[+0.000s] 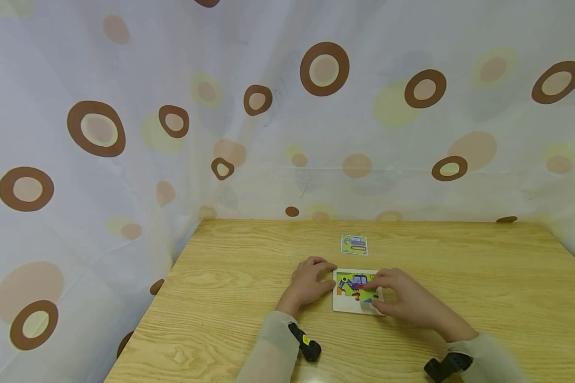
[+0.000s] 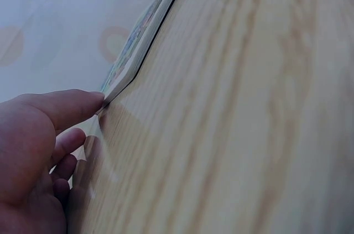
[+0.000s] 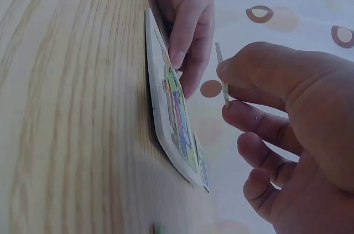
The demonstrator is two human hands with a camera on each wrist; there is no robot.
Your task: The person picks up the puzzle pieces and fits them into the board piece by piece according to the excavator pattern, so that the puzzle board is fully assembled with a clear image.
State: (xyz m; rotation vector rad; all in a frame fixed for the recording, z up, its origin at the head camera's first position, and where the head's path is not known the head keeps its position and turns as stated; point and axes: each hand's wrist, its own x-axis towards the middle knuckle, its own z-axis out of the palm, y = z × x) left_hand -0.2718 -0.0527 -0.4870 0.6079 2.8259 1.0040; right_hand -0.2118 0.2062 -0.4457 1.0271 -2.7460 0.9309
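A white-framed puzzle board (image 1: 358, 305) with a colourful vehicle picture lies flat on the wooden table. My left hand (image 1: 308, 283) rests beside it, thumb and index fingertip at its left edge; the left wrist view shows this hand (image 2: 33, 145) touching the board's corner (image 2: 119, 86). Over the board's right part is my right hand (image 1: 412, 303). In the right wrist view this hand (image 3: 310, 107) pinches a thin puzzle piece (image 3: 225, 91) edge-on between thumb and fingertip, raised apart from the board (image 3: 160, 109). The piece's picture side cannot be made out there.
A small picture card (image 1: 354, 244) with a similar vehicle lies behind the board. Patterned cloth (image 1: 278, 127) hangs at the back and left of the table (image 1: 230, 276). A small, partly cut-off green and dark object (image 3: 159, 227) shows low in the right wrist view.
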